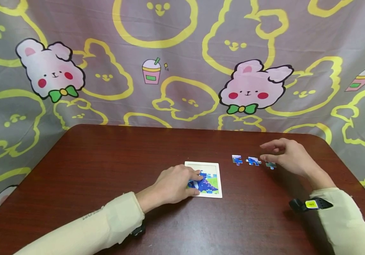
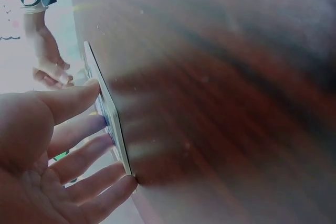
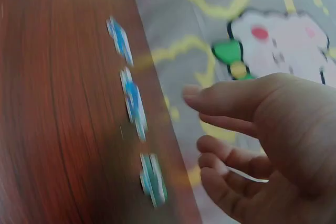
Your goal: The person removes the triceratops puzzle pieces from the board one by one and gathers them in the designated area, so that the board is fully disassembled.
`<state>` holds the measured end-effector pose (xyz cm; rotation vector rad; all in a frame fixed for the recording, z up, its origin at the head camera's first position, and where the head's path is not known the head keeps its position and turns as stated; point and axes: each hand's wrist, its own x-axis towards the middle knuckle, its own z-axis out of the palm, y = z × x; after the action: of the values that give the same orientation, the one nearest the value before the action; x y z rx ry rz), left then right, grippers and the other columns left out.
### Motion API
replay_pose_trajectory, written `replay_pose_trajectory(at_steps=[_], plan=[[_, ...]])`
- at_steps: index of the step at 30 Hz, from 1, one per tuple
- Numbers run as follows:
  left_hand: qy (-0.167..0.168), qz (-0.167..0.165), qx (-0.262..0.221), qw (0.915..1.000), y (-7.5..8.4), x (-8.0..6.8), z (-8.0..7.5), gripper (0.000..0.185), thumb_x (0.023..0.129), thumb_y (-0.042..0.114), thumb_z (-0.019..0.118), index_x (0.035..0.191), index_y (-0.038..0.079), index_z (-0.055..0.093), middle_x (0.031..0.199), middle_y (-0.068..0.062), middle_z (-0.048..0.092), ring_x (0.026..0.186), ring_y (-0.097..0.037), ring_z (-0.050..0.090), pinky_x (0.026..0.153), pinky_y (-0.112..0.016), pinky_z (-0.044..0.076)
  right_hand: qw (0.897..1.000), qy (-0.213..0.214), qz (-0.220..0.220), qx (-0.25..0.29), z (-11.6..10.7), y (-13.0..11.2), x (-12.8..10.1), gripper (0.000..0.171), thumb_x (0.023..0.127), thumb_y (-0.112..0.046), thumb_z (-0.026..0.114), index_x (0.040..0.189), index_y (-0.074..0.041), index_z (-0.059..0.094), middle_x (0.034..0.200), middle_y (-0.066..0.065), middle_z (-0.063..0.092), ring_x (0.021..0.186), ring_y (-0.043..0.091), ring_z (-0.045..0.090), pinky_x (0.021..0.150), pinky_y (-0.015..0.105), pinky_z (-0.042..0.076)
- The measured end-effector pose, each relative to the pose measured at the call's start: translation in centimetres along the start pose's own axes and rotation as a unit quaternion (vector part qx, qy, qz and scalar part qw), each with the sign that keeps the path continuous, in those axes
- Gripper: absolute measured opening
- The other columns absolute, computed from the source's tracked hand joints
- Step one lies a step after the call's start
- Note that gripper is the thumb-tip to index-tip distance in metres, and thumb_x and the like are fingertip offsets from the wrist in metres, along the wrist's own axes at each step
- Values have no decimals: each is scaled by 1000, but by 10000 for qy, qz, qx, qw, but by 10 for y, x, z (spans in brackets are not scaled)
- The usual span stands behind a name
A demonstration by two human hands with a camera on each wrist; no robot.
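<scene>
On the dark red-brown wooden bench [image 1: 106, 159], the left hand [image 1: 174, 184] rests flat, fingers straight, on the one white-framed square puzzle board [image 1: 211, 168], while the right hand [image 1: 287, 154] hovers loosely curled, empty, over three small blue loose puzzle pieces [image 1: 253, 161] in a row.

Head view evenly bright and sharp; both wrist views motion-blurred; left wrist view washed out at left edge.

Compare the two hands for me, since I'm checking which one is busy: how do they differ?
The left hand lies flat with straight fingers on the puzzle board; the right hand hovers, loosely curled, above the loose puzzle pieces, holding nothing. The left is at the table's middle, the right farther right. Both wear cream sleeves.
</scene>
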<state>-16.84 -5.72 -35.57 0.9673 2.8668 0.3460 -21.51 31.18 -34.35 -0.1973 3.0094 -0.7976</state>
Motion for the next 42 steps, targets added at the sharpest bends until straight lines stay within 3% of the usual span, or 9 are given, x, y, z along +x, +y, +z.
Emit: replay_pose_trajectory(at_steps=[10, 16, 25, 29, 32, 34, 38, 40, 42], plan=[[263, -74, -586, 9979, -3, -3, 0, 44, 83, 35, 79, 125, 27, 70, 137, 9, 62, 130, -18, 57, 94, -37, 53, 9969, 112, -465, 632, 25, -67, 4, 35, 84, -34, 78, 114, -18, 71, 116, 6, 68, 95, 24, 64, 73, 32, 52], [648, -341, -1142, 9908, -8, -7, -4, 36, 82, 28, 81, 117, 23, 75, 130, 7, 67, 113, -15, 65, 77, -31, 52, 9926, -73, -817, 891, 47, -97, 10, 30, 83, -27, 80, 110, -18, 73, 107, 1, 70, 88, 19, 64, 73, 31, 53], [819, -784, -999, 9885, -14, -14, -4, 40, 82, 35, 81, 116, 16, 75, 120, 2, 72, 114, -18, 67, 89, -40, 55, 9827, -616, -1170, 1299, 79, -134, 9, 29, 81, -25, 82, 108, -17, 74, 95, -2, 69, 84, 16, 63, 72, 31, 53], [751, -906, -1094, 9870, -15, -14, -3, 42, 80, 37, 81, 115, 14, 75, 117, 0, 73, 87, -11, 68, 71, -31, 53, 9787, -820, -1281, 1381, 93, -143, 8, 27, 80, -23, 83, 105, -16, 74, 92, -3, 68, 83, 13, 64, 69, 29, 54], [700, -973, -1220, 9853, -15, -13, -2, 44, 80, 36, 82, 116, 12, 75, 119, -4, 72, 61, -6, 52, 56, -25, 43, 9779, -902, -1342, 1323, 103, -145, 8, 25, 79, -20, 84, 101, -16, 74, 88, -3, 67, 78, 11, 63, 66, 28, 53], [695, -986, -1222, 9852, -15, -13, -2, 45, 80, 36, 82, 117, 11, 75, 119, -4, 72, 56, -5, 46, 53, -25, 42, 9781, -952, -1324, 1293, 108, -145, 8, 23, 79, -19, 84, 99, -15, 74, 85, -3, 66, 73, 10, 61, 63, 27, 52], [742, -943, -1066, 9870, -15, -14, -1, 46, 79, 37, 82, 116, 11, 75, 119, -4, 72, 77, -12, 69, 69, -33, 56, 9773, -1070, -1268, 1317, 112, -145, 8, 21, 77, -17, 85, 95, -13, 74, 81, -2, 65, 69, 11, 59, 60, 27, 50], [769, -912, -962, 9882, -15, -14, -1, 47, 79, 37, 83, 116, 11, 74, 118, -3, 73, 100, -19, 71, 83, -37, 57, 9777, -1111, -1219, 1300, 113, -147, 8, 22, 76, -19, 86, 94, -14, 75, 82, -1, 64, 69, 11, 58, 60, 27, 50], [760, -896, -911, 9889, -16, -13, 0, 48, 78, 37, 83, 117, 10, 74, 119, -4, 72, 109, -23, 69, 88, -40, 56, 9789, -1119, -1149, 1262, 114, -149, 8, 23, 75, -21, 87, 93, -14, 76, 83, 0, 63, 69, 11, 58, 61, 28, 50]])
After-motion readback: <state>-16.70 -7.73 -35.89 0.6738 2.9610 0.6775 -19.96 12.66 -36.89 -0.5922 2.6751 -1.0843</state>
